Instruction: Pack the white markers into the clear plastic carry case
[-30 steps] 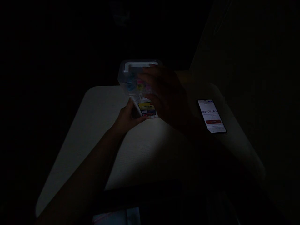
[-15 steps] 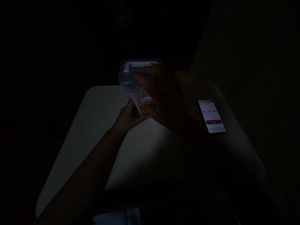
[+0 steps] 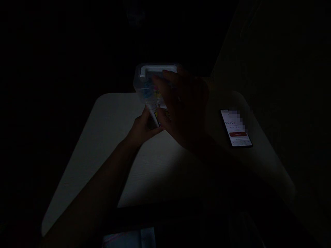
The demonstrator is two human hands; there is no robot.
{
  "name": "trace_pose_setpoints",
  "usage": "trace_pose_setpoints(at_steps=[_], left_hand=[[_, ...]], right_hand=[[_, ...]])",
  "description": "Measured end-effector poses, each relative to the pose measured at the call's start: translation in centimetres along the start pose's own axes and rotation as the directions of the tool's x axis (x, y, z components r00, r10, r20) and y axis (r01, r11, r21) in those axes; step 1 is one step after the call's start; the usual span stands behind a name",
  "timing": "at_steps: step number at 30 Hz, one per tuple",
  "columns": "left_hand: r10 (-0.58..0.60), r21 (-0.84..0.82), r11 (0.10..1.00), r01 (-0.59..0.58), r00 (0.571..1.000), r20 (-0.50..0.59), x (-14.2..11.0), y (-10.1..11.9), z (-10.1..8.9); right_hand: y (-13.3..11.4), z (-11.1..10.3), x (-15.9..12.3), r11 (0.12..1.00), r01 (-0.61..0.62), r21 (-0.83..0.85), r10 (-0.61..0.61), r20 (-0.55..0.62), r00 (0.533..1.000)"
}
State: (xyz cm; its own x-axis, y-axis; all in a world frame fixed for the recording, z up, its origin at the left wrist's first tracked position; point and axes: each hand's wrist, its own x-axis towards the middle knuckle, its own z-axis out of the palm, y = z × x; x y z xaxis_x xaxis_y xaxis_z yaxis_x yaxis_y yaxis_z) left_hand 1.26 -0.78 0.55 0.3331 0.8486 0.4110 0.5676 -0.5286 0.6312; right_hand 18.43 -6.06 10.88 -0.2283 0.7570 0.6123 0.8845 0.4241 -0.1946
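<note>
Left hand [image 3: 142, 130] grips clear plastic case [image 3: 146, 86] low; right hand [image 3: 184, 106] spread across it; phone [image 3: 236, 129] right of hands, on table [image 3: 113, 117].

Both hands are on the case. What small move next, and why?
Probably hold the clear plastic case firmly with your left hand at its labelled end while your right hand shifts, since the right hand covers much of the case and the light is very dim.
</note>
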Motion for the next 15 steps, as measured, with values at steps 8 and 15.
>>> trace_pose_setpoints(at_steps=[8,15], left_hand=[[0.035,0.027,0.999,-0.035,0.999,-0.011,0.04,-0.33,0.10],[0.022,0.028,0.999,-0.022,1.000,0.002,0.00,-0.33,0.12]], right_hand=[[-0.36,0.45,-0.10,0.998,-0.023,-0.064,0.015,-0.115,0.993],[-0.26,0.36,-0.16,0.997,0.013,-0.077,-0.020,-0.086,0.996]])
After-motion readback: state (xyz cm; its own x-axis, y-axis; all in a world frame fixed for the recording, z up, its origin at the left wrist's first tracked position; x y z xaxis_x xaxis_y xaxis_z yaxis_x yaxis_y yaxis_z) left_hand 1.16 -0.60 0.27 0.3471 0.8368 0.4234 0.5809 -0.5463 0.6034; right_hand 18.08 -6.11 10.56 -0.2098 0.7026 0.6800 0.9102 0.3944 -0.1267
